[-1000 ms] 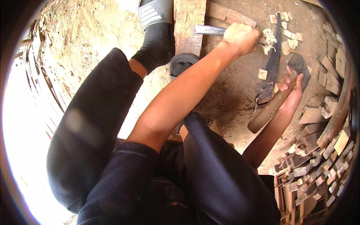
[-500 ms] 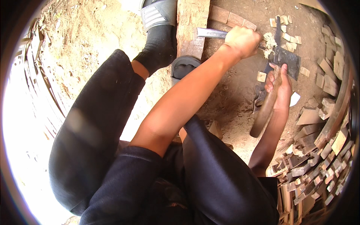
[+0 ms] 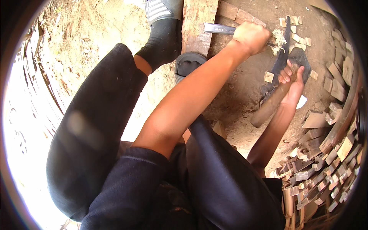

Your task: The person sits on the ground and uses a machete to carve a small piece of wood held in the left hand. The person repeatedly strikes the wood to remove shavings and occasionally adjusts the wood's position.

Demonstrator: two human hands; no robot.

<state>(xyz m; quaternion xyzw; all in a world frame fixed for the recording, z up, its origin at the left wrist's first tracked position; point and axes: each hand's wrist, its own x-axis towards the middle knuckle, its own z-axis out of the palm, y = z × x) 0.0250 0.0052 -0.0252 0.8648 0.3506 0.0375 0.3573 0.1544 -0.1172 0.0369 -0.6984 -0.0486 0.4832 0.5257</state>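
Observation:
My left hand (image 3: 251, 36) grips a metal chisel (image 3: 218, 28); its flat tip lies over a rough wooden plank (image 3: 193, 45), and I cannot tell if they touch. A pale frayed tuft (image 3: 278, 40) is at the chisel's other end. Below and to the right, my right hand (image 3: 293, 86) is closed round the wooden handle (image 3: 268, 109) of a hatchet-like tool, whose broad dark metal head (image 3: 304, 61) is near that tuft. Under it on the dirt lies a handsaw (image 3: 284, 38) among small wood offcuts (image 3: 268, 76).
My sandalled feet (image 3: 161, 42) flank the plank's lower end. Short wood blocks (image 3: 234, 11) line the back. Heaps of cut wood (image 3: 329, 157) and a curved timber (image 3: 341, 119) fill the right side. Sunlit dirt with long thin strips lies at left.
The hatchet-like tool in my right hand has swung left toward the chisel, then shifted slightly back to the right and upward. My left hand has moved only slightly, still on the chisel.

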